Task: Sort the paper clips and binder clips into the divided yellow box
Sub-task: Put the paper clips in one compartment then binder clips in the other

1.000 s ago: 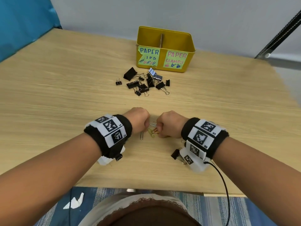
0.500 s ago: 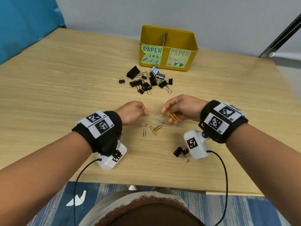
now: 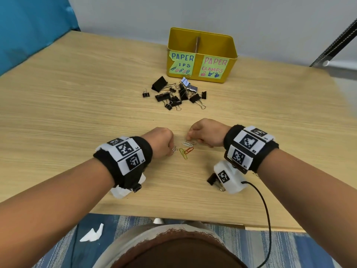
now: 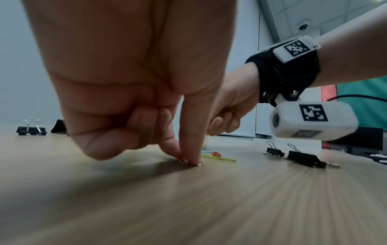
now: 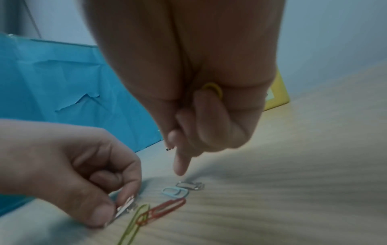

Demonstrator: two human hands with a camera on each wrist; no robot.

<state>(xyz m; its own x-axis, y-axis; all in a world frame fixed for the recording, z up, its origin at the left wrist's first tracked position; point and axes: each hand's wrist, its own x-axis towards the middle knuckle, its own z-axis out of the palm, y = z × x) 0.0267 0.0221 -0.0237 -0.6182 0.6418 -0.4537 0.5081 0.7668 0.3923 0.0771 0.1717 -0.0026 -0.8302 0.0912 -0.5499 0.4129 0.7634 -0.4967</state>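
Several paper clips lie between my hands: a green one (image 3: 183, 153), a red one (image 3: 189, 150) and a silver one (image 3: 187, 144). My left hand (image 3: 172, 150) pinches a silver paper clip (image 5: 123, 207) against the table with thumb and forefinger. My right hand (image 3: 190, 138) holds a yellow paper clip (image 5: 213, 89) tucked under its curled fingers, while its forefinger (image 5: 181, 165) points down just above a pale blue clip (image 5: 175, 192). The divided yellow box (image 3: 201, 55) stands at the far side. A heap of black binder clips (image 3: 175, 93) lies just in front of it.
A lone black binder clip (image 3: 212, 179) lies near the table's front edge, under my right wrist camera. A small one (image 3: 146, 93) sits left of the heap. Blue sheeting (image 3: 29, 26) hangs at the far left. The wrist cable (image 3: 264, 209) trails off the front edge.
Both hands have come down onto the loose paper clips. The right hand's yellow clip has gone from its fingertips into its curled fingers. The left hand now pinches a silver clip.
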